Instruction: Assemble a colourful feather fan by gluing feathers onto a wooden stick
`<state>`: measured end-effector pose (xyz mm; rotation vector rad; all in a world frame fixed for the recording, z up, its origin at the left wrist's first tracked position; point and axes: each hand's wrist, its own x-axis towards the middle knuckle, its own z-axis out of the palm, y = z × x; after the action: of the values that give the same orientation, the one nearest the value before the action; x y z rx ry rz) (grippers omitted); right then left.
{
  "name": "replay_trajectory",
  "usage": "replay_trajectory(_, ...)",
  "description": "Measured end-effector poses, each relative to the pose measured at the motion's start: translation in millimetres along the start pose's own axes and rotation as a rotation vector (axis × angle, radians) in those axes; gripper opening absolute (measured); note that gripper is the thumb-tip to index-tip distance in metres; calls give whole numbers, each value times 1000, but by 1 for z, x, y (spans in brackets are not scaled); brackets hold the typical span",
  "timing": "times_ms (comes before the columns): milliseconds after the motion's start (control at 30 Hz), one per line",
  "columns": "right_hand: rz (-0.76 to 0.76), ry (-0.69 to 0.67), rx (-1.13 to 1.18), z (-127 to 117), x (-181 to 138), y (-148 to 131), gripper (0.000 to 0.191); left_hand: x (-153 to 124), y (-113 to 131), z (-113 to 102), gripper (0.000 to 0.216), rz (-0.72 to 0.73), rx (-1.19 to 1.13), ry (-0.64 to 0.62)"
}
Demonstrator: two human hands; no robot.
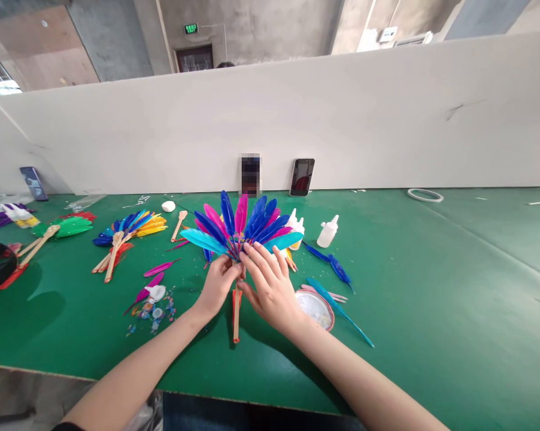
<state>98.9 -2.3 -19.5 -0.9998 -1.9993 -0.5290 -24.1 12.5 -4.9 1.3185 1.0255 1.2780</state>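
A feather fan [227, 218] with blue, pink and turquoise feathers spread in a half circle stands over the table's middle. Its wooden handle [236, 317], edged in red, points down toward me. My left hand [220, 284] is closed around the fan where the feathers meet the handle, thumb in front. My right hand [270, 278] has its fingers stretched out, lying over the lower right feathers near the centre; its palm hides that part. Close to my right wrist are a round dish [315, 308] with a red rim and a loose turquoise feather [342, 311].
Two glue bottles [327, 231] and a blue feather [339, 269] are to the right. Leftward lie pink feathers [151, 287], sequins [155, 314], a multicoloured fan [130, 227] and a green fan [75, 227]. Phones [302, 178] lean on the white partition [364, 120]. A white ring [425, 195] lies far right.
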Motion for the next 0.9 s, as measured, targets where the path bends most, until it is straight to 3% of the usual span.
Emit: replay_trajectory(900, 3, 9, 12, 1, -1, 1, 34, -1, 0, 1, 17, -3, -7, 6)
